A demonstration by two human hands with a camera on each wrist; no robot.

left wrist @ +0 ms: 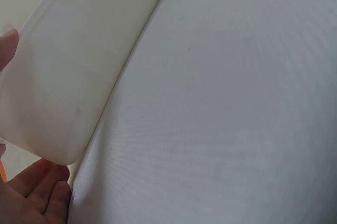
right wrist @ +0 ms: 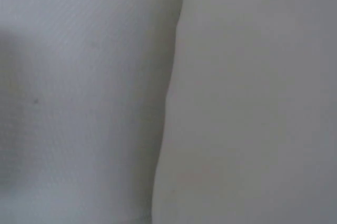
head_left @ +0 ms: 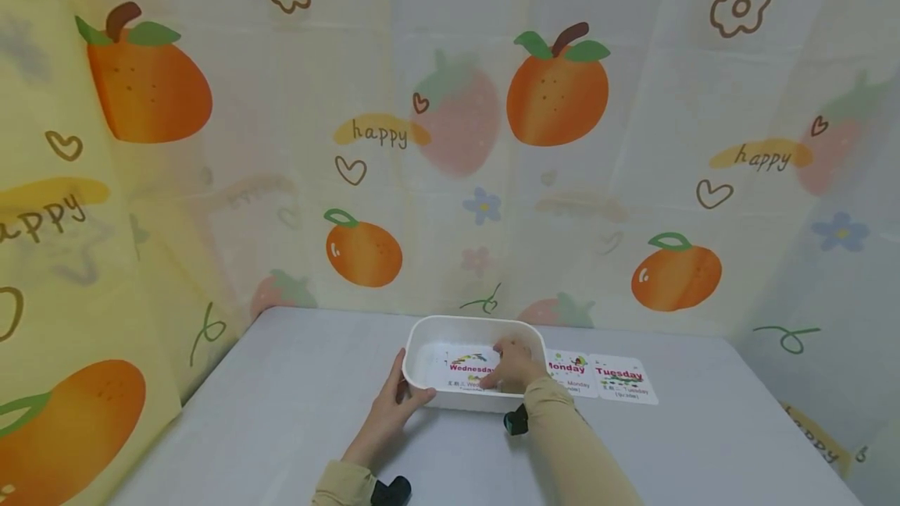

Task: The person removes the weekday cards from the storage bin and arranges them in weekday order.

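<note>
A white plastic storage bin [head_left: 464,400] stands on the table, and its outer wall [left wrist: 68,71] fills much of the left wrist view. My left hand [head_left: 394,404] holds the bin's left end, thumb on the front rim and fingers at the side. My right hand [head_left: 519,365] reaches inside the right part of the bin, its thumb and forefinger apart over a "Wednesday" card [head_left: 469,359]. Whether these fingers pinch a card is hidden. The right wrist view shows only the bin's wall [right wrist: 242,103] and white cloth.
Right of the bin, a "Monday" card [head_left: 573,385] and a "Tuesday" card [head_left: 626,389] lie side by side on the white tabletop [head_left: 281,389]. A fruit-patterned curtain [head_left: 450,240] hangs behind the table and along its left side.
</note>
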